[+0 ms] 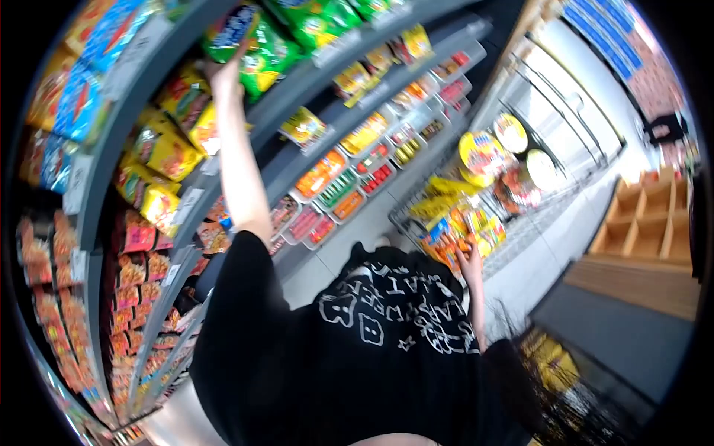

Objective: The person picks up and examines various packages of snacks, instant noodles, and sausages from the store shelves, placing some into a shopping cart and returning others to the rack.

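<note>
My left hand [225, 73] reaches up to the upper shelf, its fingers closed on the lower part of a green snack bag [232, 33] with a blue and white logo. Another green bag [269, 67] lies right beside that hand. Lower down on the right, my right hand [470, 260] is closed at the edge of an orange snack bag [445, 239], which lies in a wire shopping cart [587, 130]. Around it in the cart are yellow packets [439, 197] and several round instant-noodle tubs [480, 154]. Motion blurs the print on the packs.
Tall grey shelves [297, 85] hold rows of bagged snacks on the left, with yellow bags [167, 152] under the green ones. Clear plastic bins [338, 189] of small sweets line the lower shelf. A wooden compartment rack [639, 215] stands at the right.
</note>
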A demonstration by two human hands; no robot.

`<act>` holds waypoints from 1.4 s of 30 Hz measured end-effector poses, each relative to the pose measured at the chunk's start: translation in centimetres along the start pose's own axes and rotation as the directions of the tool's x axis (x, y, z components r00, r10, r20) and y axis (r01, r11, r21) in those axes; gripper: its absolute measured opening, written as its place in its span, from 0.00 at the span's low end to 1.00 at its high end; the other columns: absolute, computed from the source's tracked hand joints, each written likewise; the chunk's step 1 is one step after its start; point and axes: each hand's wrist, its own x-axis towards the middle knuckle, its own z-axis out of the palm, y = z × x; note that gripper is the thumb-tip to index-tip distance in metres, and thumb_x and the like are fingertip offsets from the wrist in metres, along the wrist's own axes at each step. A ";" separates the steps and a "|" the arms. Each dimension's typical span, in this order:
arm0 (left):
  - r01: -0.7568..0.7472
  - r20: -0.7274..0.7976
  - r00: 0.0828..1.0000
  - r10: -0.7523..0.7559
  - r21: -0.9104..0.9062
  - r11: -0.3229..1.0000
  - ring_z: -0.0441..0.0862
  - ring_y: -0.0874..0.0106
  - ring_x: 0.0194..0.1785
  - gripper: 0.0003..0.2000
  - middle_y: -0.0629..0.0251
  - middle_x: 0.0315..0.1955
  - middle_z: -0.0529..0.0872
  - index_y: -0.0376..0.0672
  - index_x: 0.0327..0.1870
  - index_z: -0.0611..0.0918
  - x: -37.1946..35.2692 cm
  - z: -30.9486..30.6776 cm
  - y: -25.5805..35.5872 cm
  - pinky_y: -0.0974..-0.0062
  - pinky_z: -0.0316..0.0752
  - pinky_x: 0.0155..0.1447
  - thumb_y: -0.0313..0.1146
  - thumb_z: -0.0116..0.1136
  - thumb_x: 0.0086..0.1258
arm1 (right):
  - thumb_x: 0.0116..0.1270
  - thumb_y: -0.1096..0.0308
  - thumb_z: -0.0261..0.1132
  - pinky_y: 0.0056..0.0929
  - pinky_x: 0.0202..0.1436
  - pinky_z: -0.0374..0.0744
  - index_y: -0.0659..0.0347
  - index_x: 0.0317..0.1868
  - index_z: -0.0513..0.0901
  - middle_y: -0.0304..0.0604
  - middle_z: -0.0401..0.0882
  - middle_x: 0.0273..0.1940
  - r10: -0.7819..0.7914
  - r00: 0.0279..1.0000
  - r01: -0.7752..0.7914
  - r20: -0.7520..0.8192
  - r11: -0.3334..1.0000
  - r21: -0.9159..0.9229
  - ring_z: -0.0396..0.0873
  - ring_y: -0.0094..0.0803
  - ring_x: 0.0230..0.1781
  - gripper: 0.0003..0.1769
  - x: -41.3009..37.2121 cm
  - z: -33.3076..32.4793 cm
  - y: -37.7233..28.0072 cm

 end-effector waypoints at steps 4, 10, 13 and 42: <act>-0.190 -0.025 0.981 0.193 0.076 0.979 0.75 0.73 0.37 0.27 0.62 0.36 0.78 0.33 0.41 0.74 -2.0 2.1 0.2 0.78 0.70 0.43 0.27 0.71 0.36 | 0.52 0.63 0.61 0.33 0.47 0.69 0.64 0.49 0.64 0.56 0.72 0.42 -0.037 0.988 0.014 -0.152 0.988 -0.155 0.71 0.43 0.44 0.25 0.4 -0.8 3.1; -0.006 -0.124 0.932 0.341 0.935 0.355 0.59 0.41 0.53 0.53 0.38 0.47 0.66 0.17 0.48 0.58 -1.3 0.9 -2.5 0.52 0.55 0.56 0.62 0.62 0.33 | 0.44 0.65 0.65 0.37 0.54 0.63 0.69 0.54 0.58 0.61 0.60 0.52 -0.205 0.920 0.041 -0.335 0.898 -0.438 0.60 0.52 0.53 0.38 4.4 -3.2 3.6; -0.013 -0.072 0.965 0.252 0.947 0.320 0.57 0.42 0.53 0.56 0.34 0.47 0.62 0.17 0.51 0.53 -1.9 0.8 -1.1 0.53 0.51 0.58 0.64 0.60 0.34 | 0.39 0.58 0.69 0.39 0.57 0.61 0.70 0.57 0.53 0.67 0.54 0.55 -0.230 0.910 -0.021 -0.345 0.805 -0.593 0.58 0.55 0.55 0.49 7.4 -3.7 5.9; 0.232 0.737 0.192 -0.649 0.608 0.759 0.75 0.66 0.45 0.21 0.53 0.40 0.77 0.38 0.49 0.69 -40.2 4.1 -3.1 0.72 0.69 0.48 0.37 0.55 0.57 | 0.53 0.67 0.63 0.19 0.34 0.72 0.64 0.41 0.70 0.37 0.75 0.33 0.097 0.987 -0.142 0.129 0.900 0.413 0.73 0.21 0.30 0.17 5.3 3.6 -1.7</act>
